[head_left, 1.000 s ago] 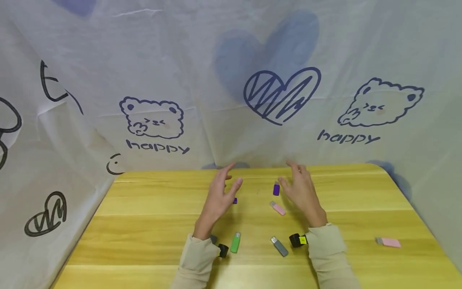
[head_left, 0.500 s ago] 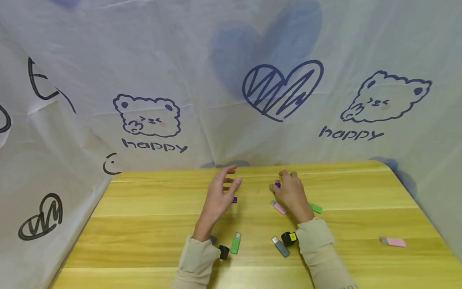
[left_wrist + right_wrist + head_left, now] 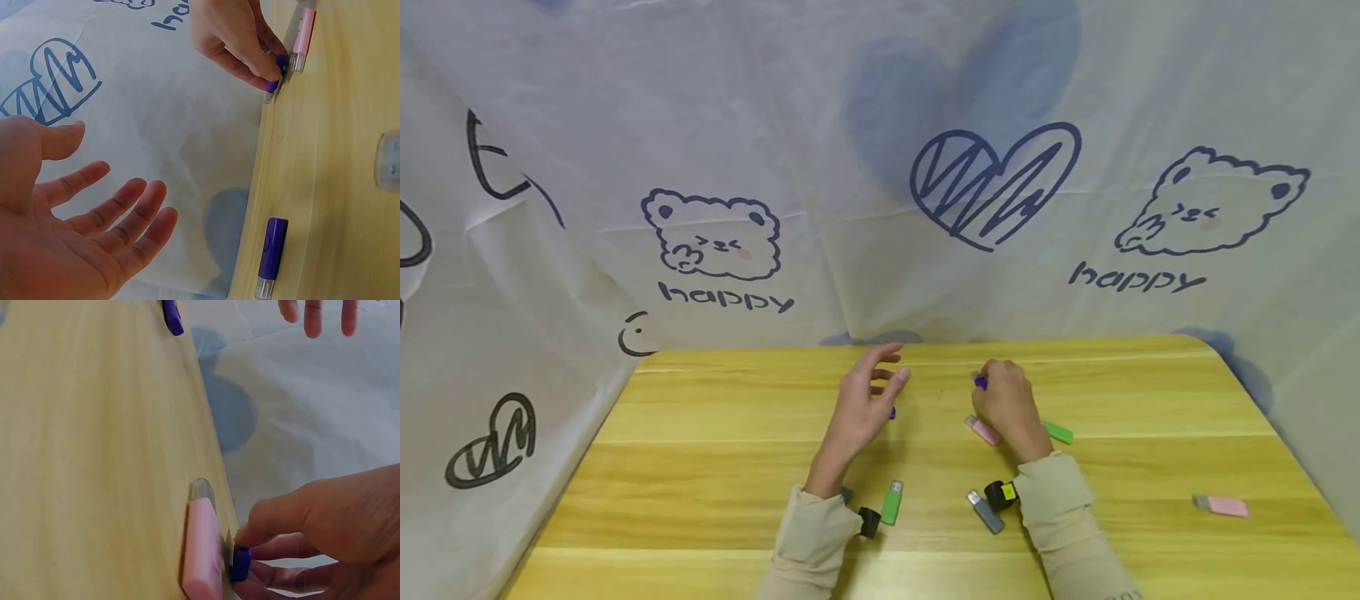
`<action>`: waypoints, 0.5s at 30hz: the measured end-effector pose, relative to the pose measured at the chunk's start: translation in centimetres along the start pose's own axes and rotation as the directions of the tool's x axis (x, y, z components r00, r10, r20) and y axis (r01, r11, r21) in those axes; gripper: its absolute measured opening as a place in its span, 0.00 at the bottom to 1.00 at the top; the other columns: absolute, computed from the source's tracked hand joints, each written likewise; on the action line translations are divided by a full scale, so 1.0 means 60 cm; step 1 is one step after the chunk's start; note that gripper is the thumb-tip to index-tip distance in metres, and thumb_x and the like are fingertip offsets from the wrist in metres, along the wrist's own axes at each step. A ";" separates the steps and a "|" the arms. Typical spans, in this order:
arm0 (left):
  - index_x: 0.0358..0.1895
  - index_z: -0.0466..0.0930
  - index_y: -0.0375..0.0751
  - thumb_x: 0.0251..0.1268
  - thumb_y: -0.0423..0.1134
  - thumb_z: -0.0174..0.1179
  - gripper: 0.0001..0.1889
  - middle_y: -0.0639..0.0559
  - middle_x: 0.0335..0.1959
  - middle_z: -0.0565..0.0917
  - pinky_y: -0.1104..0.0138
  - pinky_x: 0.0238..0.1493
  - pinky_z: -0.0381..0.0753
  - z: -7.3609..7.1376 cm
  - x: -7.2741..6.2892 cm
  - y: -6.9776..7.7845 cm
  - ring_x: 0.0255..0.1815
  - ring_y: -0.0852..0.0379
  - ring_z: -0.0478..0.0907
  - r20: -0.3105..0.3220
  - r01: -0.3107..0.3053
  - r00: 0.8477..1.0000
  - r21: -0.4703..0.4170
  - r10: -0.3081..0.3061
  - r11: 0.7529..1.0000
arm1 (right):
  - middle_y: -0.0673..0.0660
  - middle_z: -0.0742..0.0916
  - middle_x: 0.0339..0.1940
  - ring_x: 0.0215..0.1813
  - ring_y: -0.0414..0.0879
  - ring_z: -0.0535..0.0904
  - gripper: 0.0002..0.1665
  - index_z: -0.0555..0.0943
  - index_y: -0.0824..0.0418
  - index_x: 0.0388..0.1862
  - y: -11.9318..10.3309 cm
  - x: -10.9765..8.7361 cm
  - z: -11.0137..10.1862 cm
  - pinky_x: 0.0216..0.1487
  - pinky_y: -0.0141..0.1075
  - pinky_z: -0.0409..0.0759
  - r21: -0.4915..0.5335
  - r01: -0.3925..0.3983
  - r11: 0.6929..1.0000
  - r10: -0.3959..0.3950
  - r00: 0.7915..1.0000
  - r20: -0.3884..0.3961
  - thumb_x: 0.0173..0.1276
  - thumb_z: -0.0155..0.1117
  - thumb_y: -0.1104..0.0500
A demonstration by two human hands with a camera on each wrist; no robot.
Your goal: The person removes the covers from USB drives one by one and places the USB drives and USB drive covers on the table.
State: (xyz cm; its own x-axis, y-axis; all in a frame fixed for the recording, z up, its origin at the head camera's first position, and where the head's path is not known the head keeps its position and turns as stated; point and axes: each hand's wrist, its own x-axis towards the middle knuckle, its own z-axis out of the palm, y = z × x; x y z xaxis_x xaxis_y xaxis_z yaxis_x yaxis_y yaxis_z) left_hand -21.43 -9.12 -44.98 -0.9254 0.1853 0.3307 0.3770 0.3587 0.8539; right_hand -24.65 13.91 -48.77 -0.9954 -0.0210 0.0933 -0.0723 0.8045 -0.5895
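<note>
My right hand [image 3: 1006,404] pinches a purple USB flash drive [image 3: 240,564] between thumb and fingers, close to the table's far edge. Beside those fingers lies a pink flash drive [image 3: 201,550] with a clear end. My left hand [image 3: 87,219] is held above the table with its fingers spread and loosely bent, holding nothing. Below it, a second purple flash drive [image 3: 272,250] lies on the wood; the head view shows only a small piece of that drive, the rest being behind the hand.
Green flash drives lie near the right wrist [image 3: 1058,432] and by the left cuff. A grey flash drive [image 3: 985,512] is near the right wrist camera [image 3: 999,496]. Another pink flash drive [image 3: 1228,506] lies far right. A printed cloth [image 3: 820,250] hangs behind the table [image 3: 700,483].
My right hand has moved left and down, and its fingers have closed on the purple flash drive. A green drive beside that wrist has come into view. The left hand stays nearly still.
</note>
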 end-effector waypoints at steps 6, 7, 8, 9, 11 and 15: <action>0.69 0.74 0.41 0.79 0.40 0.59 0.21 0.39 0.60 0.81 0.47 0.54 0.83 0.003 0.000 0.003 0.56 0.40 0.82 -0.001 0.014 1.000 -0.061 -0.014 0.998 | 0.65 0.87 0.37 0.33 0.53 0.79 0.10 0.86 0.73 0.44 -0.001 -0.006 -0.026 0.33 0.43 0.79 0.061 0.023 0.998 -0.019 0.997 -0.070 0.72 0.62 0.66; 0.69 0.74 0.40 0.79 0.40 0.59 0.21 0.39 0.60 0.81 0.47 0.55 0.83 0.003 0.000 0.003 0.57 0.39 0.81 -0.003 0.017 1.000 -0.079 -0.017 0.997 | 0.65 0.87 0.37 0.34 0.54 0.80 0.10 0.86 0.73 0.44 -0.002 -0.008 -0.034 0.34 0.44 0.80 0.069 0.023 0.997 -0.018 0.997 -0.078 0.72 0.63 0.65; 0.69 0.75 0.39 0.79 0.40 0.58 0.20 0.38 0.60 0.81 0.46 0.56 0.82 0.004 0.001 0.004 0.58 0.38 0.80 -0.007 0.019 1.000 -0.102 -0.020 0.995 | 0.66 0.87 0.38 0.35 0.55 0.81 0.10 0.86 0.73 0.45 -0.004 -0.011 -0.041 0.35 0.45 0.82 0.081 0.025 0.996 -0.018 0.996 -0.082 0.73 0.64 0.65; 0.68 0.75 0.37 0.79 0.39 0.58 0.20 0.38 0.61 0.81 0.46 0.57 0.81 0.004 0.001 0.004 0.59 0.37 0.80 -0.011 0.018 1.000 -0.126 -0.019 0.992 | 0.66 0.87 0.38 0.37 0.55 0.82 0.10 0.85 0.73 0.45 -0.006 -0.014 -0.049 0.37 0.46 0.83 0.087 0.029 0.996 -0.022 0.996 -0.083 0.72 0.65 0.65; 0.67 0.76 0.36 0.79 0.38 0.57 0.19 0.37 0.60 0.81 0.46 0.58 0.81 0.005 0.003 0.005 0.60 0.37 0.79 -0.023 0.016 1.000 -0.172 -0.020 0.985 | 0.66 0.88 0.40 0.39 0.57 0.83 0.10 0.85 0.72 0.47 -0.010 -0.019 -0.063 0.40 0.47 0.84 0.099 0.042 0.994 -0.034 0.996 -0.085 0.71 0.65 0.66; 0.65 0.78 0.34 0.80 0.36 0.56 0.17 0.38 0.60 0.81 0.52 0.57 0.83 0.004 0.005 0.009 0.60 0.39 0.79 -0.040 0.012 0.999 -0.244 -0.022 0.970 | 0.67 0.88 0.44 0.43 0.58 0.85 0.12 0.85 0.70 0.50 -0.021 -0.031 -0.089 0.41 0.46 0.85 0.172 0.093 0.981 -0.077 0.992 -0.097 0.69 0.65 0.69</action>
State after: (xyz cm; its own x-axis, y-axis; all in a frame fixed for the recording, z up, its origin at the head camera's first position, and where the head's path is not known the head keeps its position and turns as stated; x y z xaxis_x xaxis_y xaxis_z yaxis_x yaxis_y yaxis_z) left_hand -21.50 -8.63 -44.52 -0.9344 0.1405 0.3274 0.3450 0.1270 0.9300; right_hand -22.35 16.10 -43.94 -0.9761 -0.0253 0.2157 -0.1740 0.6850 -0.7075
